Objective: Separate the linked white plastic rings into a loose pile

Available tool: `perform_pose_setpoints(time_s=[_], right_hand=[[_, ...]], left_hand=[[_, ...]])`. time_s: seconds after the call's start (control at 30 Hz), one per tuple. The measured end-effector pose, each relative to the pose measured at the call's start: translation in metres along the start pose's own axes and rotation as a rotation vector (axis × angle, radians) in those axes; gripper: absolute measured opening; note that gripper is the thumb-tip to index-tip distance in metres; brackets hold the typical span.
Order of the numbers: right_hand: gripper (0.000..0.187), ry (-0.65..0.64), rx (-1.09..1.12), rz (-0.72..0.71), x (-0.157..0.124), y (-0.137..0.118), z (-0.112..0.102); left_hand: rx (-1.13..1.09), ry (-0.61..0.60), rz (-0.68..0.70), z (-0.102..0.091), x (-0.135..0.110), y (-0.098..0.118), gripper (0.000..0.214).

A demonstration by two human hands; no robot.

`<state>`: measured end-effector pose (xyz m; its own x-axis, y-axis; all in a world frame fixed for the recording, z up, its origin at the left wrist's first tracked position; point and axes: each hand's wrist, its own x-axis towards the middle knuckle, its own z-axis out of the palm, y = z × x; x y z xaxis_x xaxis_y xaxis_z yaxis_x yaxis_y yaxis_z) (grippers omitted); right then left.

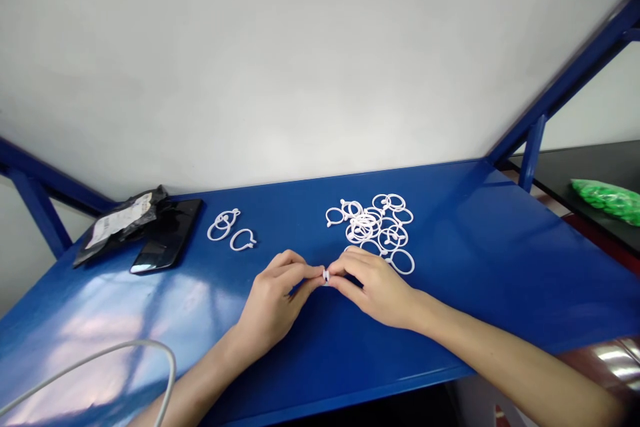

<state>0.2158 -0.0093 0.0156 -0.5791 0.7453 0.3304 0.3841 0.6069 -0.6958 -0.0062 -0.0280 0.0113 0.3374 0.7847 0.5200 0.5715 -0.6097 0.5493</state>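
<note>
Both hands meet near the middle of the blue table, fingertips pinching a small white plastic ring between them. My left hand is closed on its left side with thumb and forefinger. From the right, my right hand grips it the same way. Most of this ring is hidden by the fingers. Just behind my right hand lies a loose pile of white plastic rings, each with a small knob or tab. A few similar rings rest apart, beyond my left hand.
At the left back, a black plastic parcel with a white label lies partly over a black phone-like slab. A white cable loops at lower left. Blue metal struts flank the blue table. A green bag sits far right.
</note>
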Motion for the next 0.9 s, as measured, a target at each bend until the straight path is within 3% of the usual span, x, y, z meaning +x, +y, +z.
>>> perform_pose_setpoints(time_s=[0.43, 0.77, 0.9], right_hand=[[0.021, 0.084, -0.112, -0.137, -0.0014, -0.0011, 0.0046], [0.023, -0.054, -0.17, -0.222, -0.0049, 0.001, 0.0022], [0.026, -0.042, -0.219, -0.247, -0.0045, 0.0013, 0.0048]], left_hand=[[-0.009, 0.034, 0.095, -0.0002, 0.0018, 0.0037, 0.008], [-0.066, -0.035, 0.18, 0.0028, -0.0038, 0.0038, 0.012], [-0.069, -0.088, 0.206, 0.0034, -0.0028, 0.0006, 0.019]])
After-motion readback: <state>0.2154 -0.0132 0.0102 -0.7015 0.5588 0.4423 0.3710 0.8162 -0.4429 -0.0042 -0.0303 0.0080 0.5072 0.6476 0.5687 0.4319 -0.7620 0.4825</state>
